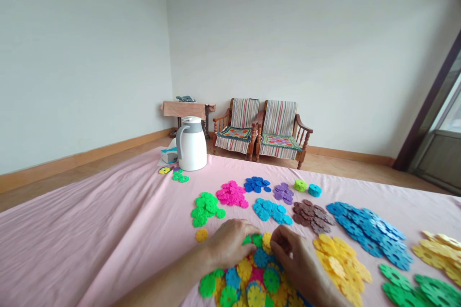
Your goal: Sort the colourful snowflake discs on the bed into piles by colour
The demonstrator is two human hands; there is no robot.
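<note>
A mixed pile of flower-shaped plastic discs (254, 292) lies on the pink cloth, in green, yellow, blue and pink. My left hand (232, 242) reaches over its far left side, thumb and fingers bent around a small green disc (247, 240). Opposite it, my right hand (293, 256) has its fingers curled in a pinch at the edge of a yellow disc (267, 243). Beyond the hands are one-colour heaps: bright green (205, 208), pink (232, 194), light blue (271, 211) and brown (312, 216). A yellow heap (340, 266) lies beside my right hand.
A white jug (194, 148) stands at the cloth's far edge beside a tissue box (169, 155). Larger blue discs (370, 230) and green discs (421, 288) lie to the right. Two wooden armchairs (281, 129) and a covered side table (187, 109) stand by the wall.
</note>
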